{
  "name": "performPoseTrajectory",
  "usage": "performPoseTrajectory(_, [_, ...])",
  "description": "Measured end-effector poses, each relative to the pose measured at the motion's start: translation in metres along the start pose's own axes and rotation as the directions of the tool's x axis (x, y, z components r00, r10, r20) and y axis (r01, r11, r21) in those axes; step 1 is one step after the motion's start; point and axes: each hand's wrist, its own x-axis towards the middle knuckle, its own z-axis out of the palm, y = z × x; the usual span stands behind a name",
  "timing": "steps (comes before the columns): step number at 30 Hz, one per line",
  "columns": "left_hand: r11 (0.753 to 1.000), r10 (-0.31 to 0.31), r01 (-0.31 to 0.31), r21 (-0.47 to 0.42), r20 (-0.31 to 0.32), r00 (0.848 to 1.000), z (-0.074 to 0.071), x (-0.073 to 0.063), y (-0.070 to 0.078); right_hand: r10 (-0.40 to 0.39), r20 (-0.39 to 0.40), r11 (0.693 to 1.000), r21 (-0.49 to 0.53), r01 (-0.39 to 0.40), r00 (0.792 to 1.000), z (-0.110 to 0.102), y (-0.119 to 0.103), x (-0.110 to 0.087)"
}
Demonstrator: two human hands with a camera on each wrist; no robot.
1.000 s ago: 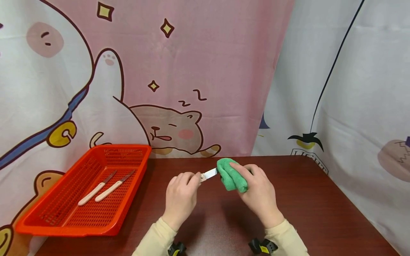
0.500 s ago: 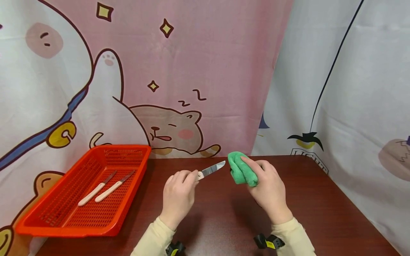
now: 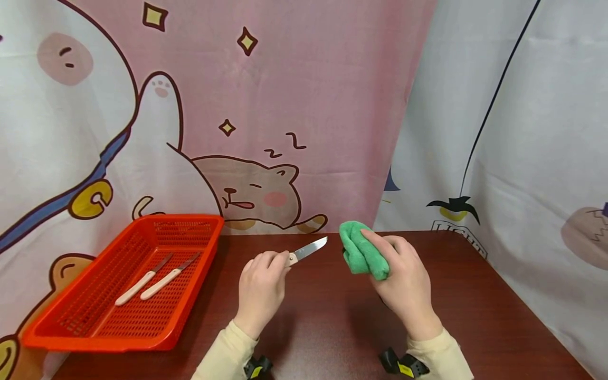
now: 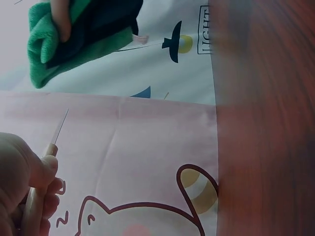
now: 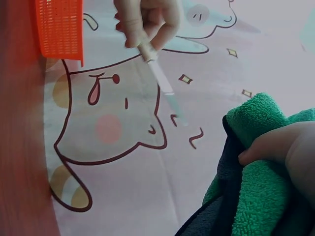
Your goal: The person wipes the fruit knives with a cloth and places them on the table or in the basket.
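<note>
My left hand grips a knife by its pale handle above the table, blade pointing up and to the right. In the right wrist view the whole blade of that knife shows, bare. My right hand holds a folded green cloth, thumb pressed on its fuzzy side; a dark underside shows in the right wrist view. A gap separates the cloth from the knife tip. Two more knives with white handles, a left one and a right one, lie in the red basket.
The basket stands at the left of the dark brown wooden table. Behind the table hangs a printed curtain, pink in the middle and white at the right. Each wrist carries a small black camera strap.
The cloth has come off the knife blade as my right hand moved right and slightly up. My left hand has shifted a little left with the knife, and its blade now shows fully.
</note>
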Motion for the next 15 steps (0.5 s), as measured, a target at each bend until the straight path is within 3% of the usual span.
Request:
performPoseTrajectory(7, [1.0,-0.007,0.006,0.016,0.009,1.0,0.005,-0.003,-0.001,-0.043,-0.023,0.998,0.042,0.044,0.999,-0.002,-0.013,0.001])
performPoseTrajectory(15, [1.0,-0.001,0.001,0.029,0.023,1.0,0.012,-0.006,0.002,-0.102,0.011,0.993,0.064,0.101,0.995,0.01,-0.024,-0.004])
